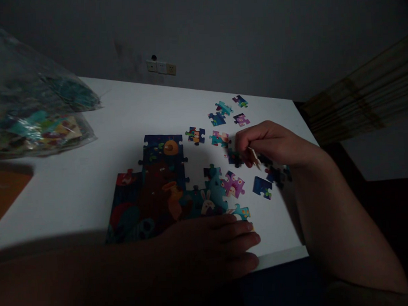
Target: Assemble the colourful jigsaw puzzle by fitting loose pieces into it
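A partly joined jigsaw puzzle (158,186) with a brown bear and a white rabbit lies on the white table. Across its lower right edge my left hand (224,242) rests flat, fingers stretched to the right, covering part of the puzzle. My right hand (264,143) is closed in a pinch on a puzzle piece (254,158), seen nearly edge-on, above the loose pieces. Near it lie a pink-and-teal piece (220,138), a purple piece (233,184) and a dark blue piece (262,188). More dark pieces are partly hidden under my right hand.
Several loose pieces (223,108) lie toward the table's back right. A clear plastic bag (36,119) with colourful contents stands at the left, beside an orange item (6,191). Wall sockets (161,67) sit behind the table (121,111). A striped curtain (360,87) hangs at the right.
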`<action>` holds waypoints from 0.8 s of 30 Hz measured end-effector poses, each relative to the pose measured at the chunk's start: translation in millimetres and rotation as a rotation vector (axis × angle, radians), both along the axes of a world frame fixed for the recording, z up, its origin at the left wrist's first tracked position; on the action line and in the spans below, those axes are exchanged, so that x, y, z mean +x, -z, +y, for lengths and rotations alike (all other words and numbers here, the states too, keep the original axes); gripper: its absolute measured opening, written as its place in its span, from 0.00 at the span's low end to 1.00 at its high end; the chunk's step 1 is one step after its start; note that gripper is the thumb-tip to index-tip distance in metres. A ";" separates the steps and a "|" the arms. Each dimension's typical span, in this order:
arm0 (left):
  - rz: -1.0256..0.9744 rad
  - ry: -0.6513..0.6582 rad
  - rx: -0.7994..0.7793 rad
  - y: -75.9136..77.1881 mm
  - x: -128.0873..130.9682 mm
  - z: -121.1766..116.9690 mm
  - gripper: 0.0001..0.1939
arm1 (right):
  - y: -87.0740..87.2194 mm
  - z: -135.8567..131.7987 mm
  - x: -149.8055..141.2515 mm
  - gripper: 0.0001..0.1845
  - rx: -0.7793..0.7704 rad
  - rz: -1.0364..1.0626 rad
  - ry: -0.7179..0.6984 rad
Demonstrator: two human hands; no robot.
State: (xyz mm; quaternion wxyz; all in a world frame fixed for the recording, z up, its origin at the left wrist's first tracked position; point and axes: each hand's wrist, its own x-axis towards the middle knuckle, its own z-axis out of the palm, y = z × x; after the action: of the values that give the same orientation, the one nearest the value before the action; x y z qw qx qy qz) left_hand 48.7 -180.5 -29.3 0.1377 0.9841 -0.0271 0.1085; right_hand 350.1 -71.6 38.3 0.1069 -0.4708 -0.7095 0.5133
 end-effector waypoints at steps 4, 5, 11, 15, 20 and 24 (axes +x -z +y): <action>0.015 0.026 0.011 -1.8 -1.2 1.6 0.28 | -2.4 -3.7 -3.1 0.13 0.014 -0.060 -0.037; 0.024 0.028 0.009 -2.4 -1.5 1.8 0.29 | -5.0 -5.5 -4.5 0.15 0.048 -0.115 -0.057; 0.019 0.014 -0.005 0.1 -1.8 -0.3 0.25 | -23.7 -24.1 -25.5 0.19 0.083 -0.607 -0.201; 0.011 0.017 0.001 2.6 -1.8 -1.6 0.28 | -21.1 -37.8 -41.4 0.22 0.141 -0.852 -0.219; 0.029 0.015 0.025 0.3 -1.6 -0.7 0.27 | -14.3 -43.6 -44.6 0.15 0.229 -0.872 -0.262; 0.034 0.024 0.002 3.0 -1.1 -1.3 0.28 | -19.9 -40.7 -45.1 0.14 0.185 -0.824 -0.287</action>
State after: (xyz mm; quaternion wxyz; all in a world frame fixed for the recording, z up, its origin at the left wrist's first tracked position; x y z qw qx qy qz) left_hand 47.6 -181.7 -32.3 0.1387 0.9856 -0.0369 0.0899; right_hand 305.0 -112.2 58.2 -0.2154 -0.5213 -0.7940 0.2268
